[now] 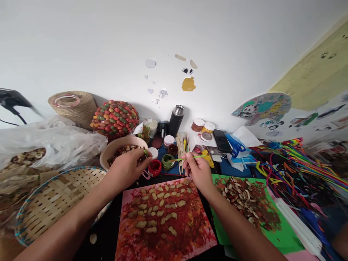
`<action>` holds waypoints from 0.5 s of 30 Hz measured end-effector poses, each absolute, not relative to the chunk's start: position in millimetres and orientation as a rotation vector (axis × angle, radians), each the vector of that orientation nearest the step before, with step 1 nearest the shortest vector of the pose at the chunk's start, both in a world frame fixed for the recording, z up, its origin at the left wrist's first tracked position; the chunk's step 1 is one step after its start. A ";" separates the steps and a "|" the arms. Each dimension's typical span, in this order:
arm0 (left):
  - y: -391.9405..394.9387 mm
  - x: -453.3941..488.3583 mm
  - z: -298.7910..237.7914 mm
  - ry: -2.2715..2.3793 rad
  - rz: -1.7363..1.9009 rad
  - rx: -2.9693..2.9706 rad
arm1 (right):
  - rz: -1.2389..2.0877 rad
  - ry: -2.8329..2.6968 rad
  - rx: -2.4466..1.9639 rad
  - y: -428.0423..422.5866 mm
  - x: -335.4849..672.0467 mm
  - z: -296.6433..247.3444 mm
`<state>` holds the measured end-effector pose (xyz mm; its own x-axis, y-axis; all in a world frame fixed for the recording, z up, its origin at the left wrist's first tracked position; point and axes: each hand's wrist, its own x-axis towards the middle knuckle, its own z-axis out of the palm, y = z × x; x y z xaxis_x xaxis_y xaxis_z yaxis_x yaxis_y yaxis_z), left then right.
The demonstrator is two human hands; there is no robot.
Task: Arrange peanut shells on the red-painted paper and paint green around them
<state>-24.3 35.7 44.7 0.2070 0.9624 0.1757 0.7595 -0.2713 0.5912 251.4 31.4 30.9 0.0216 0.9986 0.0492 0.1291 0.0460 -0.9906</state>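
Grasping the brush (179, 159) in the right hand (199, 169), tip at the green paint jar (166, 167), and a small green piece (145, 153) in the left hand (129, 165), by the bowl (103, 156). Wipe off any excess; steady the piece by its edges.

The person's left hand (129, 167) hides most of a small dark green piece (146, 152) at its fingertips, too small to identify, and part of a round cream bowl (104, 154). The tip of the slim bright green brush (197, 156) in the right hand (199, 172) is hard to make out. The left forearm (78, 214) covers part of a pale woven bamboo basket (59, 195). The bottom edge cuts off a pink paint-smeared sheet (190, 237). Multicoloured fuzzy stems (323, 172) blur at far right.
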 end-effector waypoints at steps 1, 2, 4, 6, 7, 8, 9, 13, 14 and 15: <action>35.5 -26.1 46.4 1.589 0.758 2.086 | 1.082 -1.281 -1.274 31.7 251.5 31.9; 35.4 -28.0 48.0 1.571 0.779 2.059 | 1.075 -1.259 -1.271 32.0 251.5 33.0; 35.4 -31.8 50.4 1.539 0.827 2.002 | 1.081 -1.243 -1.269 32.2 251.2 35.0; 34.8 -34.4 52.2 1.517 0.874 1.942 | 1.093 -1.261 -1.278 31.5 251.0 36.6; 34.1 -35.1 53.1 1.506 0.889 1.917 | 1.085 -1.271 -1.285 30.9 251.0 37.0; 33.3 -35.4 54.1 1.493 0.895 1.900 | 1.068 -1.275 -1.290 30.3 251.1 37.3; 32.5 -35.3 55.1 1.476 0.895 1.893 | 1.045 -1.271 -1.293 29.7 251.2 37.3; 30.8 -34.2 57.1 1.419 0.904 1.928 | 1.080 -1.308 -1.290 28.0 252.1 34.9; 31.1 -34.2 56.7 1.422 0.916 1.936 | 1.101 -1.322 -1.288 27.7 252.4 34.1; 31.6 -34.3 56.1 1.429 0.928 1.940 | 1.108 -1.327 -1.289 27.4 252.8 33.4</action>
<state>-34.3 31.6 56.1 0.1954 0.9591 0.2048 0.5773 -0.2813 0.7665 252.8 27.4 33.4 0.0020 0.9993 0.0364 0.1431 0.0357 -0.9891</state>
